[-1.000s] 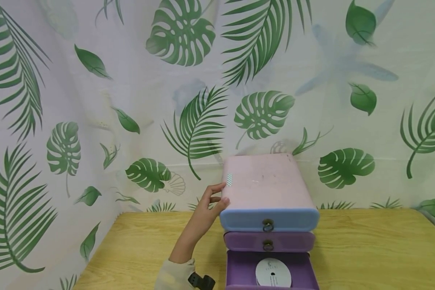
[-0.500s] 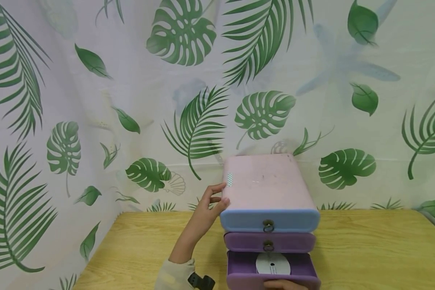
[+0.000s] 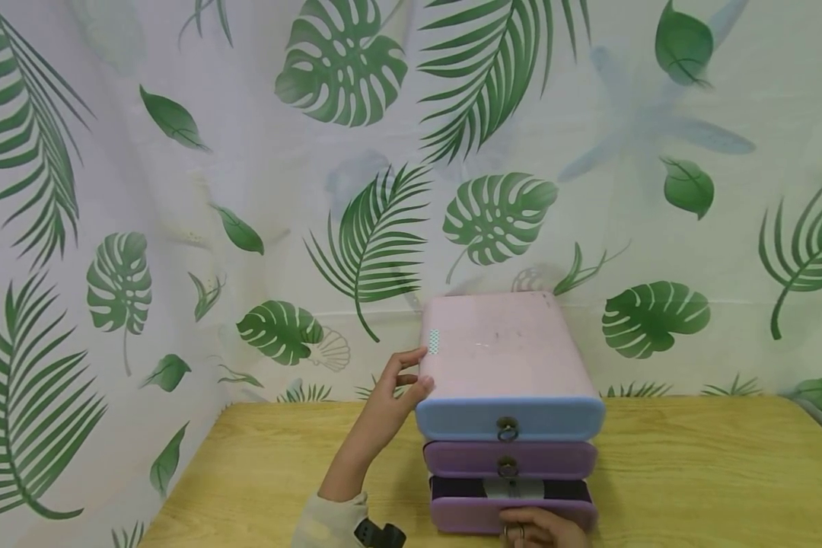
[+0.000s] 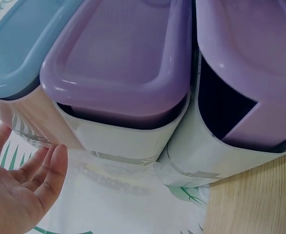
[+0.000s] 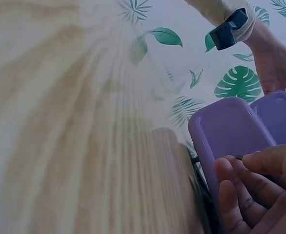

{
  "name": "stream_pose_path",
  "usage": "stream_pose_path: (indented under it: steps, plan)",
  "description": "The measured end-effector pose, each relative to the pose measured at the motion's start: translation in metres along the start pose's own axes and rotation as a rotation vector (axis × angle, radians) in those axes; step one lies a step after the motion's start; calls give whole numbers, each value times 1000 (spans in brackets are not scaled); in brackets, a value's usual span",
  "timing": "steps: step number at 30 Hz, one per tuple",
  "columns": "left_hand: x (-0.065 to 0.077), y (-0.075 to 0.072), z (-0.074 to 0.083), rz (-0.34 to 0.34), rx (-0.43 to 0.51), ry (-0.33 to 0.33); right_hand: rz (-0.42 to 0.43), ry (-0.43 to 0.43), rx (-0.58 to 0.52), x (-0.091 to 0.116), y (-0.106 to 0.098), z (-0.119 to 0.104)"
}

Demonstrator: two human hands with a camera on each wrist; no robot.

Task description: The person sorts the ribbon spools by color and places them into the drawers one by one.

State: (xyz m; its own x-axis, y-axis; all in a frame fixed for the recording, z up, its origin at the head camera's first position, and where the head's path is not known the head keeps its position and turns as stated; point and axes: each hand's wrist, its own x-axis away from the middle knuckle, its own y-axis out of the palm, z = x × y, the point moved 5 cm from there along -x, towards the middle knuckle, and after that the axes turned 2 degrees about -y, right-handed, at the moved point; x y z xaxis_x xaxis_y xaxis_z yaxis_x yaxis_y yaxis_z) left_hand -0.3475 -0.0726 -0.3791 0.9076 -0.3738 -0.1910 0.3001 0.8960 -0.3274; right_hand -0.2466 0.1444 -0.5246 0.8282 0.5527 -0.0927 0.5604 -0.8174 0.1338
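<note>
A stacked drawer cabinet with a pink top (image 3: 500,346) stands on the table, with a blue top drawer (image 3: 459,418) and a purple middle drawer (image 3: 459,460). My left hand (image 3: 383,407) rests its fingertips and thumb against the cabinet's upper left edge, its fingers (image 4: 50,180) lightly bent. The bottom purple drawer (image 3: 462,516) stands slightly out, leaving a narrow gap above its front. Through that gap shows part of a white round disc (image 3: 498,489). At this drawer's front, my right hand (image 3: 544,525) pinches its small ring pull (image 5: 239,157) between thumb and finger.
The wood-grain table (image 3: 692,472) extends on both sides of the cabinet. Behind it hangs a leaf-printed cloth (image 3: 520,137). A dark band (image 3: 380,533) is on the left wrist.
The right hand has come in from below, and the bottom drawer has slid inward, away from me. Less of the disc shows now. The left hand has stayed in place.
</note>
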Motion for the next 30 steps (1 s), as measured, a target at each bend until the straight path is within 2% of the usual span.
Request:
stream_pose_path:
  steps: [4, 8, 14, 20, 30]
  plan:
    - [0, 1, 1, -10, -1, -1, 109, 97, 115, 0, -3, -2]
    - [0, 1, 0, -9, -6, -3, 122, 69, 202, -3, -4, -7]
    - [-1, 1, -1, -6, -10, -8, 100, -6, 215, -7, -5, -10]
    - [-1, 0, -1, -2, -11, -3, 117, 34, 220, -9, -8, -11]
    - [-1, 0, 0, 16, -12, -10, 149, 53, 259, -9, -9, -13]
